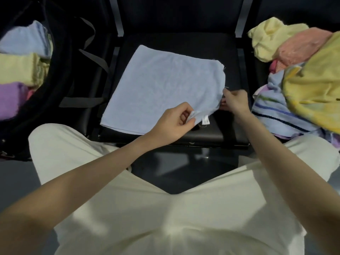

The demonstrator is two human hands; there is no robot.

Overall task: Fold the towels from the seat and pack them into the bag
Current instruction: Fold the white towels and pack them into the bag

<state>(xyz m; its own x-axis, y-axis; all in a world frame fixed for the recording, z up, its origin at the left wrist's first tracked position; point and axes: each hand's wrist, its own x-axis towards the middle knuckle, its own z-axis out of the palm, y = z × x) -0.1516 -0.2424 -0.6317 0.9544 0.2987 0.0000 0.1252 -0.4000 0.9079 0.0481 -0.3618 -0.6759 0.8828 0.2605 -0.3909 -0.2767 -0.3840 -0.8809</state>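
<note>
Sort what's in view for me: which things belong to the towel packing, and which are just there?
Job: light blue towel pinched by left hand and right hand; unfolded towel pile; black bag holding folded towels.
Bystanders: black seat; grey floor.

Black seat (228, 52) in mid frame, w/ a pale blue towel (160, 85) lying flat on it, near corner lifted a bit. Next seat at right edge holds a pile of towels (301, 76): yellow, pink, striped ones, all in a heap. At upper left a black bag (60, 70) sits open on another seat, w/ folded towels in it: blue, yellow, purple. Grey floor (16, 177) shows at lower left, below the seats.
</note>
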